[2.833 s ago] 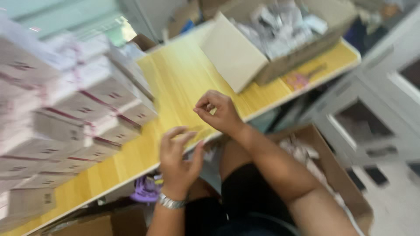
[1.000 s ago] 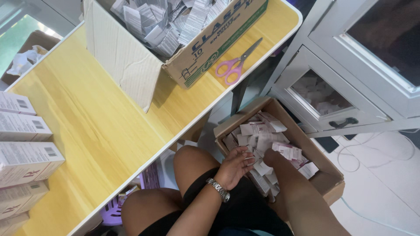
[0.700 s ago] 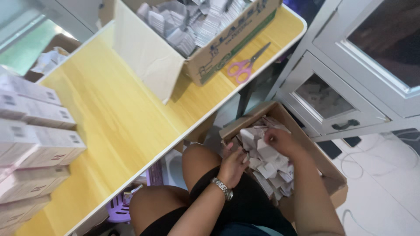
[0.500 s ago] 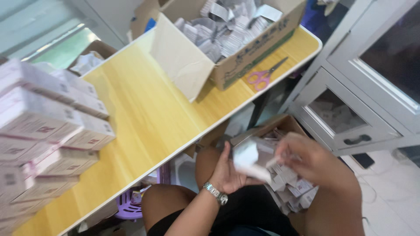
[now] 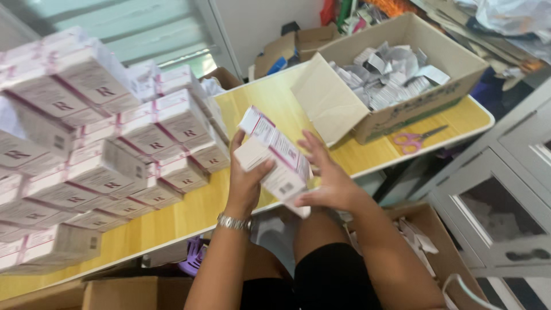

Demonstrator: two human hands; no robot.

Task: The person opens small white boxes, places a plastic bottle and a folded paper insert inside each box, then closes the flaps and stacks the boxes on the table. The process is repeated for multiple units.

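Observation:
Both my hands hold a white carton with a pink stripe (image 5: 274,154) above the near edge of the yellow table (image 5: 189,212). My left hand (image 5: 248,182), with a metal watch on the wrist, grips its lower left end. My right hand (image 5: 327,182) presses fingers against its right side. The carton is tilted and its flaps look partly open.
A tall stack of white and pink cartons (image 5: 86,155) fills the table's left. An open cardboard box of folded leaflets (image 5: 396,74) sits at the right, with pink scissors (image 5: 413,139) beside it. A cardboard box (image 5: 427,238) stands on the floor by my right leg, next to a grey cabinet (image 5: 505,201).
My hands came up from the floor box holding a carton and lifted it over the table edge. The camera swung left toward the carton stack.

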